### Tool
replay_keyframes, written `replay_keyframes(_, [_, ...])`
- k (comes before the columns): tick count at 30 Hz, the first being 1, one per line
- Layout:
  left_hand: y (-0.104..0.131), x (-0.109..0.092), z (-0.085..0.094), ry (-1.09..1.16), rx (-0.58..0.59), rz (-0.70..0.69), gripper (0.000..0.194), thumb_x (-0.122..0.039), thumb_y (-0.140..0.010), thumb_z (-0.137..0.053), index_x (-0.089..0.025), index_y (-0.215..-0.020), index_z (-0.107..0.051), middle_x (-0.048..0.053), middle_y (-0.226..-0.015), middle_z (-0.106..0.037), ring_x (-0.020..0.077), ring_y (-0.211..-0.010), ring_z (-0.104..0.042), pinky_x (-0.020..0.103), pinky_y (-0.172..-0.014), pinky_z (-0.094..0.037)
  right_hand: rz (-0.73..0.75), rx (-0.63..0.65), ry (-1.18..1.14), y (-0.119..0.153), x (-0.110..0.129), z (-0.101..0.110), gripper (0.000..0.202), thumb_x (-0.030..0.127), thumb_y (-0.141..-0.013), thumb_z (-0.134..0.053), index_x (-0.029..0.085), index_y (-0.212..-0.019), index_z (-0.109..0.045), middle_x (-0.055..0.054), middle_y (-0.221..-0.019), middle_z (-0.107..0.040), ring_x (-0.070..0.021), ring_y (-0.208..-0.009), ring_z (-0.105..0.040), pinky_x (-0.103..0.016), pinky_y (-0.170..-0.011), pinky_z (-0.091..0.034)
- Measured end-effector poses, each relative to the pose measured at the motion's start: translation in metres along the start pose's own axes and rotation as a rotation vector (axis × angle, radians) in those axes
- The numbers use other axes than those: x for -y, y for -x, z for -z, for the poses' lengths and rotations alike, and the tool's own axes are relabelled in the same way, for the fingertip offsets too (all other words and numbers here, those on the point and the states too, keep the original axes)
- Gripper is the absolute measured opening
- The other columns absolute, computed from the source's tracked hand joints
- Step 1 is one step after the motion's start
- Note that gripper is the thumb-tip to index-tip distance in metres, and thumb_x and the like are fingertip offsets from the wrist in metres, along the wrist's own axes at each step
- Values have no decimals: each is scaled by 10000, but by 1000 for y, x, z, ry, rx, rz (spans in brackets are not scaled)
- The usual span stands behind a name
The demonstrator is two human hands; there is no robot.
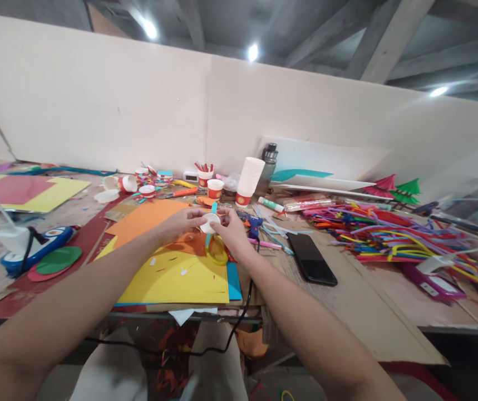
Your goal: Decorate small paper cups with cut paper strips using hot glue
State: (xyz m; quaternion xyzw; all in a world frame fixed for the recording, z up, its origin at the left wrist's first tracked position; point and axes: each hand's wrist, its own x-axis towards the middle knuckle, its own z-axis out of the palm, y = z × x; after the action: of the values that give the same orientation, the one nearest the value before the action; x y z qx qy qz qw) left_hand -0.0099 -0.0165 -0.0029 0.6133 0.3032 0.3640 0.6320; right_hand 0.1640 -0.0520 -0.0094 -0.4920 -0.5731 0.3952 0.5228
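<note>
Between my two hands is a small white round paper-cup piece (209, 225), with a teal paper strip (214, 207) sticking up from its far side and more teal below it. My left hand (180, 224) grips its left edge with thumb and fingers. My right hand (232, 231) pinches the right edge, the thumb lying on the white face. Just beneath them, yellow loop handles (217, 256), perhaps of scissors, rest on yellow paper sheets (172, 284). Orange paper (147, 217) lies behind my left wrist. My fingertips on the far side are hidden.
A dark glue gun (255, 225) and black phone (311, 259) lie to the right, before a heap of pipe cleaners (380, 225). Stacked paper cups (250, 178) and a bottle (269, 164) stand behind. A black cable (247, 303) hangs over the table edge.
</note>
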Motion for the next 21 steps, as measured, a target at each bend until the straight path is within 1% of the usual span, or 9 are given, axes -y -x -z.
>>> replay_keyframes(4, [0,0,1,62,-46,30,352,-387,-730,-786,-119,-948,-720,91,-870,-706,157,-741,-643,243,-648,-507,-6,86,-7,-1,4,0,478,337,-678,-693,208,-1084,-478,14,-821,-597,-155,-747,-604,-303,-695,-495])
replay_keyframes(7, [-3,-2,10,158,-97,30,306,-336,-740,-781,-124,-951,-714,93,-883,-717,155,-741,-660,255,-668,-541,15,105,32,-2,10,9,502,410,-730,-672,195,-1133,-464,-10,-891,-603,-149,-767,-597,-305,-705,-490])
replay_keyframes(9, [-5,-4,21,227,-181,16,260,-291,-747,-767,-130,-944,-713,99,-917,-728,153,-761,-675,238,-663,-549,79,77,161,-2,14,17,446,429,-783,-634,188,-1129,-489,-37,-961,-605,-151,-808,-588,-317,-742,-488])
replay_keyframes(11, [-7,-5,33,253,-268,12,247,-269,-762,-743,-126,-960,-713,112,-942,-735,153,-749,-687,214,-605,-539,160,78,379,-2,16,25,350,415,-806,-633,184,-1053,-545,-52,-965,-611,-161,-822,-576,-335,-772,-481])
replay_keyframes(13, [-9,-4,46,223,-331,37,227,-237,-756,-737,-113,-943,-707,119,-910,-735,150,-698,-686,202,-547,-519,245,95,581,0,16,29,243,371,-819,-639,182,-960,-581,-62,-954,-623,-174,-844,-571,-352,-802,-469])
replay_keyframes(15, [-11,0,56,152,-366,61,218,-225,-748,-740,-91,-915,-698,136,-887,-729,152,-660,-675,211,-520,-510,300,120,708,2,14,29,172,320,-827,-638,179,-916,-597,-73,-959,-632,-188,-881,-572,-363,-834,-457])
replay_keyframes(17, [-11,4,61,64,-358,91,241,-241,-723,-767,-79,-885,-692,146,-845,-721,166,-635,-667,242,-527,-520,313,154,782,4,13,27,144,291,-826,-642,177,-908,-610,-84,-969,-633,-206,-922,-573,-374,-860,-443])
replay_keyframes(19, [-10,8,62,-2,-294,106,291,-285,-691,-801,-88,-873,-688,147,-804,-713,190,-626,-665,286,-548,-531,292,201,846,6,12,24,134,286,-813,-660,180,-888,-624,-88,-945,-631,-222,-926,-576,-381,-860,-435])
replay_keyframes(21, [-9,10,60,-70,-215,103,320,-349,-679,-809,-108,-855,-695,140,-769,-707,194,-599,-646,309,-554,-518,265,249,899,8,11,23,124,292,-806,-672,188,-861,-634,-83,-885,-625,-230,-883,-580,-382,-831,-434])
